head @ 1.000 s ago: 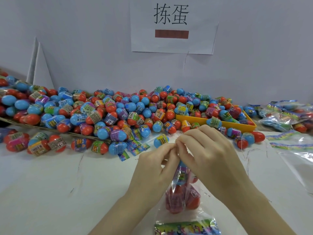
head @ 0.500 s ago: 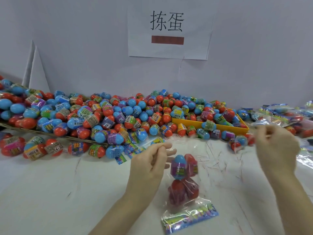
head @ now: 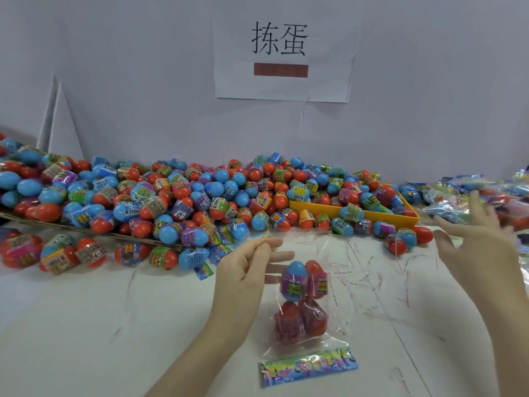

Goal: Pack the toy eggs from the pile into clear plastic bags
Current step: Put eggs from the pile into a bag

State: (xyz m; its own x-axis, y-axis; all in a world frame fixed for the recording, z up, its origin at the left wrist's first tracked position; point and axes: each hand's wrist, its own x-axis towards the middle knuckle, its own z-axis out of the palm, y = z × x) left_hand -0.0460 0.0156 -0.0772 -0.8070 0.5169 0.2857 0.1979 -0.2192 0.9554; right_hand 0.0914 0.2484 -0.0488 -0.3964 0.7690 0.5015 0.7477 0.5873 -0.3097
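Observation:
A clear plastic bag (head: 337, 285) lies on the white table with its colourful header card (head: 307, 368) towards me. Inside it are several toy eggs: a blue-topped one (head: 294, 279) and red ones beside and below it. My left hand (head: 246, 273) pinches the bag's open top edge between thumb and forefinger. Held above the table at the right, my right hand (head: 483, 250) is blurred, its fingers spread and holding nothing. The big pile of red and blue toy eggs (head: 171, 202) stretches along the wall behind.
A yellow tray (head: 372, 215) holds eggs at the back right. Filled bags (head: 463, 190) are heaped at the far right. A brown cardboard edge (head: 86, 230) runs under the pile on the left, with loose eggs (head: 57, 253) in front. A paper sign (head: 280, 53) hangs on the wall.
My right hand left the bag's mouth, swung out to the right and opened its fingers. My left hand keeps hold of the bag's top edge.

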